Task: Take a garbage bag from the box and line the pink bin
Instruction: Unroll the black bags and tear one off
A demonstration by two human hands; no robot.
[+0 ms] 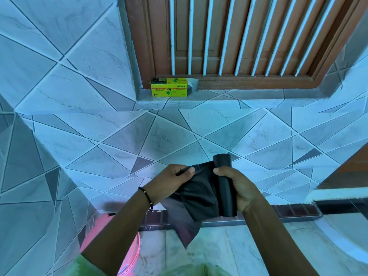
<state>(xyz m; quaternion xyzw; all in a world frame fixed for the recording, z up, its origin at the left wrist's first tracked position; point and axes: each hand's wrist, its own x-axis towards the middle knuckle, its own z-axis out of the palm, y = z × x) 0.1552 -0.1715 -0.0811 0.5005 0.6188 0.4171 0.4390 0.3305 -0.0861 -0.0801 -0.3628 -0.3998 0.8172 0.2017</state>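
Yellow-green box [169, 87] on tiled ledge [219, 96]; pink bin [130, 253] on floor [229, 246].

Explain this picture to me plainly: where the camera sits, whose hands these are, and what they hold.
There is no machine here. A camera worn on a person's head looks down at their own two bare hands. The right hand grips a roll of black garbage bags. The left hand pinches the unrolled bag between thumb and fingers. The yellow-green box stands on the tiled window ledge. The pink bin shows partly at lower left, under the left arm.
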